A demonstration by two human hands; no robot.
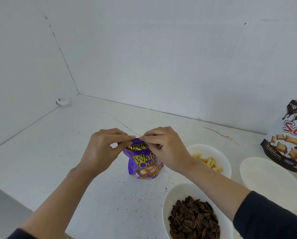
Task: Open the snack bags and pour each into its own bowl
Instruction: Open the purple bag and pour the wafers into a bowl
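Near the counter's (pixel 109 195) front edge we pinch the upright bag's (pixel 145 163) top seal, left hand (pixel 101 149) and right hand (pixel 163 149) side by side above it.

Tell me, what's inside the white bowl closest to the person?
Dark, striped seeds lie heaped in the white bowl. The bowl's floor is hidden beneath them, and its near edge runs out of the picture.

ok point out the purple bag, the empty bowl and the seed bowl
purple bag (pixel 144 163): head view, middle of its printed front
empty bowl (pixel 271 183): head view, bare inside
seed bowl (pixel 180 192): head view, bare white inner wall
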